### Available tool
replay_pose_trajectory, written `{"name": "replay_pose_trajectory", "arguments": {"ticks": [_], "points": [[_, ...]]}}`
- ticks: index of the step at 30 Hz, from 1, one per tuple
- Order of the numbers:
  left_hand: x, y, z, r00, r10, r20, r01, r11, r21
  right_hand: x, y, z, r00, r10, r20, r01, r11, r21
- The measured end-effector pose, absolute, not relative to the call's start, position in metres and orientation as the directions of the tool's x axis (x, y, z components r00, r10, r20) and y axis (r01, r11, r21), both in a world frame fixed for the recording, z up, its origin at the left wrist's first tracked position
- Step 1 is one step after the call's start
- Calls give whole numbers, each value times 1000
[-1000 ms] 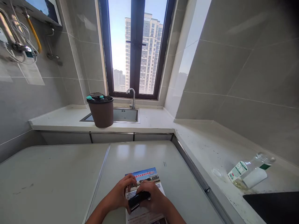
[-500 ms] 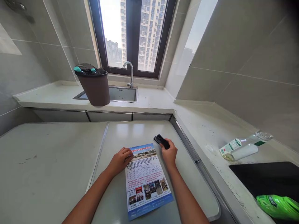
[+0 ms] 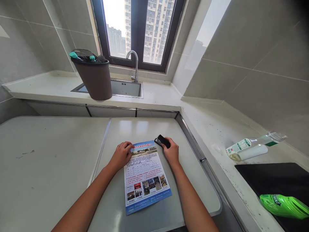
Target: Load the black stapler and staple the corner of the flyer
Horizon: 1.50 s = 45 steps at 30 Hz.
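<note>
A printed flyer [image 3: 147, 170] with blue bands, text and small photos lies on the white table [image 3: 60, 180]. My left hand [image 3: 122, 156] is closed at its upper left edge, with the fingertips on the paper and the fingers curled. In my right hand [image 3: 172, 151] is a black stapler [image 3: 163, 141], gripped at its back end. The stapler's front points left at the flyer's upper right corner, and its jaws look slightly apart. Whether the paper's corner lies between the jaws I cannot tell.
Behind the table runs a counter [image 3: 159, 93] with a sink [image 3: 125, 87], a faucet [image 3: 136, 66] and a brown trash bin [image 3: 95, 79]. On the right counter lie a clear bottle [image 3: 257, 145], a black panel [image 3: 272, 175] and a green mint bottle [image 3: 282, 206].
My right hand has brought the stapler left, up against the flyer's upper right corner. The stapler has turned and its side shows more. The whole view has shifted slightly.
</note>
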<state>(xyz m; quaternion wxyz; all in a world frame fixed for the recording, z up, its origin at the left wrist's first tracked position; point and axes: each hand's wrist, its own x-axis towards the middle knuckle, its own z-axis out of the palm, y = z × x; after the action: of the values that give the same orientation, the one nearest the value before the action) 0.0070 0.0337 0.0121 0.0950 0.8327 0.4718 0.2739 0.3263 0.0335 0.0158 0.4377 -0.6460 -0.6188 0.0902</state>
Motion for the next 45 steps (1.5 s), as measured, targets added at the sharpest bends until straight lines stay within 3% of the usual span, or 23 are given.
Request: {"name": "replay_pose_trajectory", "arguments": {"ticks": [4, 8, 15, 23, 31, 45], "points": [[5, 37, 15, 342, 871, 353, 685, -488, 541, 323, 33, 19, 77, 880, 469, 804, 224, -552], [-1, 39, 20, 213, 900, 381, 552, -432, 713, 322, 30, 24, 9, 889, 457, 805, 264, -531], [-10, 41, 28, 79, 949, 307, 473, -306, 826, 318, 21, 34, -159, 893, 422, 800, 367, -475], [-9, 43, 25, 36, 964, 263, 444, -251, 860, 308, 13, 45, -302, 876, 376, 721, 468, -511], [-8, 44, 24, 34, 966, 255, 452, -243, 859, 290, 10, 44, -218, 908, 357, 716, 397, -575], [-6, 45, 26, 46, 970, 241, 444, -236, 864, 270, 11, 37, -185, 904, 386, 832, 353, -427]]}}
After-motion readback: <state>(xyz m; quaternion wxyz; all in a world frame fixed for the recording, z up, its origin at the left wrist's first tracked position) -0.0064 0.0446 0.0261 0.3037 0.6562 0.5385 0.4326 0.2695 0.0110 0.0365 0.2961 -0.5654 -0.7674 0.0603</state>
